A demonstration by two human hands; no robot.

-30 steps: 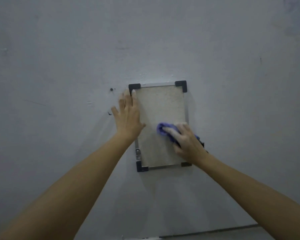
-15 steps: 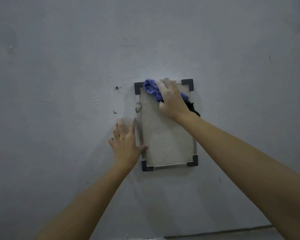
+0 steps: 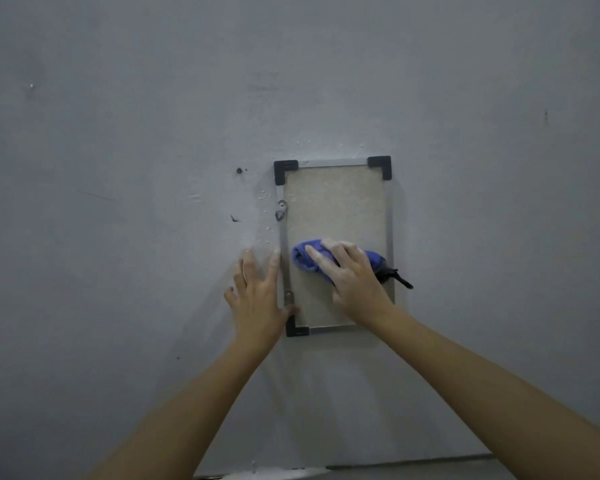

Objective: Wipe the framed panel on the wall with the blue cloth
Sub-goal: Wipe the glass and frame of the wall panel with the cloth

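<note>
A small framed panel (image 3: 336, 202) hangs on the grey wall, beige inside a thin metal frame with black corner pieces. My right hand (image 3: 352, 278) presses a bunched blue cloth (image 3: 303, 256) against the panel's lower middle; a dark tag of the cloth sticks out past the right frame edge. My left hand (image 3: 257, 292) lies flat on the wall with fingers spread, its thumb touching the frame's lower left edge. The panel's bottom right corner is hidden behind my right wrist.
The grey wall (image 3: 118, 133) fills the view. A small screw hole (image 3: 239, 170) and a dark mark (image 3: 235, 219) sit left of the panel. Two metal hanger clips are on the frame's left side (image 3: 281, 211). A floor line shows at the bottom (image 3: 413, 464).
My right hand has swept the blue cloth from the panel's top edge down to its lower middle. My left hand has stayed low at the frame's left edge.
</note>
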